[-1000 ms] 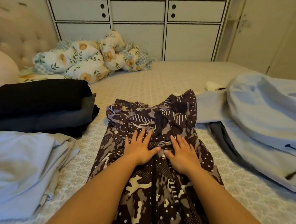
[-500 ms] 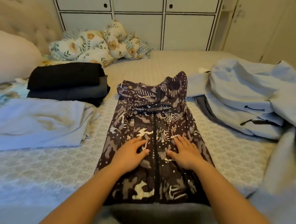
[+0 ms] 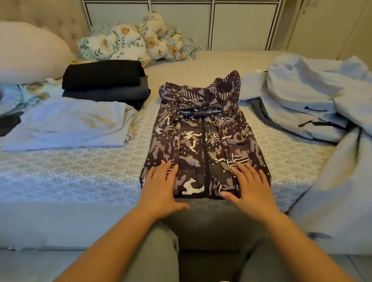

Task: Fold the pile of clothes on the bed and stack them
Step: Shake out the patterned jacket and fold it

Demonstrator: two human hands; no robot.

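Camouflage jacket (image 3: 203, 140) lies narrowed and flat mid-bed, hem at the near edge, my flat palms on its lower corners.

Left hand (image 3: 161, 185) and right hand (image 3: 251, 183) rest with fingers straight and spread, gripping nothing. I'd judge the next fold runs hem to collar: pinch both corners evenly and keep the zip centred so it lands square. Bed (image 3: 74, 168) has a patterned cover; dark folded stack (image 3: 104, 82) and pale folded garment (image 3: 70, 123) sit left, unfolded light-blue clothes (image 3: 308, 104) right, white cupboards (image 3: 196, 19) behind.
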